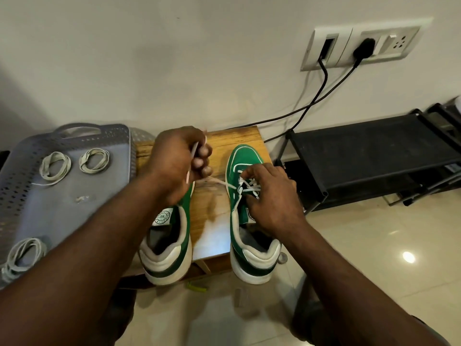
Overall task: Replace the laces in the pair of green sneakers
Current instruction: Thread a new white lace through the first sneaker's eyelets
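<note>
Wooden counter (237,138) at frame centre: left grip (174,158) holds the lace (222,183) end, right grip (272,196) pinches it at the sneaker (245,156); better to pull gently, evenly.

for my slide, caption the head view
Left hand grips a white lace; right hand pinches lacing on a green sneaker

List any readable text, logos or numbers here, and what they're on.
Nothing is legible enough to quote.
Left sneaker, round tongue badge: ring of lettering around a monogram, too blurred to read.
Right sneaker, tongue label: mostly hidden under the right hand, unreadable.
Wall socket panel: no legible marking.
No other text visible.
</note>
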Demonstrator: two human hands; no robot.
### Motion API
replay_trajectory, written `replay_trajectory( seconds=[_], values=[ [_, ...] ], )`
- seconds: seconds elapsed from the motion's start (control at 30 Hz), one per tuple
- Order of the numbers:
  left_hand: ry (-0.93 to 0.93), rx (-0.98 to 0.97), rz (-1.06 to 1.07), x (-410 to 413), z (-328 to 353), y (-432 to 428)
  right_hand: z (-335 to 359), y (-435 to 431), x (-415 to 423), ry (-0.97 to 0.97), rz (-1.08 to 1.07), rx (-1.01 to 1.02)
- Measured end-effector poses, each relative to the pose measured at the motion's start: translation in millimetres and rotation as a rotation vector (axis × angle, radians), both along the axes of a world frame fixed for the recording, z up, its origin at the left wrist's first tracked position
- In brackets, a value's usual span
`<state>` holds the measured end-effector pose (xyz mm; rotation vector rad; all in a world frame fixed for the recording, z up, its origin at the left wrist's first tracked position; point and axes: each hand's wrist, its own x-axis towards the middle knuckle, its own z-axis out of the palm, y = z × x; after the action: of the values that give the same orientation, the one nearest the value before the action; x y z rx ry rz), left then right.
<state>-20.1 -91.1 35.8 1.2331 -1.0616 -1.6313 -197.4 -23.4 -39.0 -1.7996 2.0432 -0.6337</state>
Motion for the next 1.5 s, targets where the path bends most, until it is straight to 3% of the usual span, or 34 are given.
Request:
replay_trajectory(
  seconds=[0.1, 0.17, 0.23, 0.27, 0.33, 0.5, 0.57, 0.6, 0.67, 0.73, 0.8, 0.87, 0.93, 1.1, 1.17, 1.23, 1.33, 1.5],
  values=[
    [-0.895, -0.333, -0.216, -1.6, -18.1, 3.0, -0.5, -0.1, 0.3, -0.026, -0.003, 0.003],
    [-1.164, -0.368, -0.495, -9.3, -27.6, 10.9, -0.8, 0.0, 0.8, -0.038, -0.008, 0.004],
    [-1.284, -0.354, -0.630, -17.7, -31.7, 14.4, -0.9, -0.1, 1.1, -0.039, -0.011, 0.007],
    [-1.279, -0.362, -0.627, -18.7, -29.9, 14.5, -0.9, -0.2, 1.3, -0.038, -0.012, 0.006],
    [-1.090, -0.350, -0.516, -17.0, -23.1, 11.9, -1.1, 0.4, 0.0, -0.036, -0.014, 0.002],
    [-0.007, -0.157, -0.146, 0.8, 2.9, 0.9, -1.6, -0.2, -2.3, -0.036, -0.012, 0.002],
    [0.123, -0.111, -0.067, 9.6, 8.8, -4.7, -2.4, -0.7, -1.6, -0.030, -0.003, 0.000],
    [0.001, -0.151, -0.032, 12.6, 9.8, -6.3, -2.7, -0.9, -1.2, -0.031, -0.002, -0.001],
    [-0.546, -0.312, -0.064, 14.2, 3.9, -7.1, -2.9, -1.1, -1.4, -0.043, -0.007, 0.000],
    [-0.997, -0.378, -0.284, 10.9, -6.8, -1.1, -3.0, -1.0, -1.7, -0.053, -0.012, 0.006],
    [-1.187, -0.385, -0.554, 3.9, -17.6, 6.0, -3.3, -1.0, -1.6, -0.054, -0.011, 0.005],
    [-1.237, -0.408, -0.688, -3.1, -23.8, 10.1, -3.7, -1.1, -1.4, -0.052, -0.011, 0.002],
    [-1.127, -0.381, -0.659, -5.0, -18.9, 10.4, -4.1, -0.9, -1.3, -0.057, -0.012, 0.000],
    [-0.376, -0.154, -0.334, 5.4, 8.6, 5.5, -4.9, -0.5, -5.0, -0.066, -0.006, 0.001],
    [-0.291, -0.080, -0.275, 6.1, 9.4, 6.2, -5.7, -0.6, -5.4, -0.067, 0.006, -0.003],
    [-0.464, -0.112, -0.200, 3.9, 1.3, 5.9, -6.5, -1.0, -5.0, -0.079, 0.021, -0.009],
    [-1.015, -0.336, -0.253, 2.4, -13.9, 2.2, -9.6, -1.7, -8.2, -0.135, 0.064, -0.024],
    [-1.326, -0.542, -0.259, -0.7, -17.8, 9.3, 1.4, -1.2, -33.7, -0.609, -0.096, -0.020]
  ],
)
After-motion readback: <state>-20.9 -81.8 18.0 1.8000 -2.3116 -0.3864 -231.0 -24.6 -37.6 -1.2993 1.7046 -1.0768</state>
